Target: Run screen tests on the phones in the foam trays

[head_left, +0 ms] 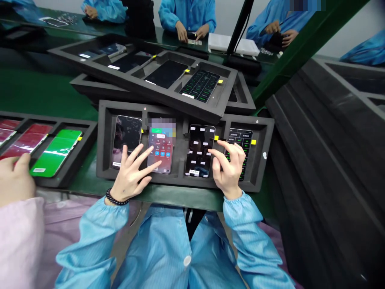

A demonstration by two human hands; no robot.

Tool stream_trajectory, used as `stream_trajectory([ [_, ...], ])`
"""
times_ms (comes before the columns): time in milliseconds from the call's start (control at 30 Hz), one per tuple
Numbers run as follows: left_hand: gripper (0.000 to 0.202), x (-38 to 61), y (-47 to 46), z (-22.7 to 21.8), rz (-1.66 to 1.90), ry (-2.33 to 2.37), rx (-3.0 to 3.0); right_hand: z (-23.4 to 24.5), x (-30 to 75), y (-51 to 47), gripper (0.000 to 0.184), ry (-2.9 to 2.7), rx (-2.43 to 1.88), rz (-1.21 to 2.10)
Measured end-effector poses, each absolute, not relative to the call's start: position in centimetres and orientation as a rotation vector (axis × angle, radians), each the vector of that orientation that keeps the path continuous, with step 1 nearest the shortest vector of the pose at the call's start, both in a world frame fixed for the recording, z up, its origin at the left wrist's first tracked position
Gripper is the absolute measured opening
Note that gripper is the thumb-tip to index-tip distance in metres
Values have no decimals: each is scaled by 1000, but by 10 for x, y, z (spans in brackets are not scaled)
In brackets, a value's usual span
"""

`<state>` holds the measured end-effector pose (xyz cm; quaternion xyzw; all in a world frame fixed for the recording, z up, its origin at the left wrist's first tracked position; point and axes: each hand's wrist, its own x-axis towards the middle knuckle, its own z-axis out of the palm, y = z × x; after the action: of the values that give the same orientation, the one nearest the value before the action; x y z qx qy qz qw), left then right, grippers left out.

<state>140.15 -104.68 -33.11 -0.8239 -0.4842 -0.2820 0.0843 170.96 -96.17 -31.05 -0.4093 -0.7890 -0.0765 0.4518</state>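
In front of me lies a black foam tray point(180, 154) with compartments, each holding a smartphone. My left hand point(130, 170) is spread over the lower part of the leftmost dark phone point(128, 134) and the edge of the phone with a reddish screen of icons point(164, 154). My right hand point(230, 166) has its fingers apart and holds nothing. Its index fingertip is at the right edge of a black-screened phone with small white labels point(200, 148). Partly hidden behind that hand is a phone showing a grid with green text point(240, 136). Yellow tabs stick out beside the phones.
Stacked foam trays with phones point(216, 108) stand just behind. At left, a co-worker's hand point(18, 176) is by another tray point(86, 140) with red and green-screened phones. A tall stack of black trays point(325, 160) rises at right. Across the bench, people in blue work near a white box point(233, 44).
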Motion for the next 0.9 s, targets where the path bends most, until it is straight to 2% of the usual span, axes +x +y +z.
stream_trajectory([
  [100, 55, 1403, -1044, -334, -881, -1584, -2357, -310, 1709, -962, 26, -1941, -1018, -191],
  [233, 53, 1405, -1051, -333, -976, -1433, -2317, -310, 1709, -962, 26, -1939, -1020, -191],
  [633, 52, 1397, -1061, -331, -792, -1334, -2617, -309, 1709, -961, 24, -1943, -1005, -183],
  [733, 58, 1397, -1053, -331, -734, -1422, -2523, -309, 1709, -961, 24, -1941, -1006, -180],
  [900, 64, 1406, -1045, -331, -873, -1508, -2312, -308, 1709, -961, 25, -1934, -1011, -174],
])
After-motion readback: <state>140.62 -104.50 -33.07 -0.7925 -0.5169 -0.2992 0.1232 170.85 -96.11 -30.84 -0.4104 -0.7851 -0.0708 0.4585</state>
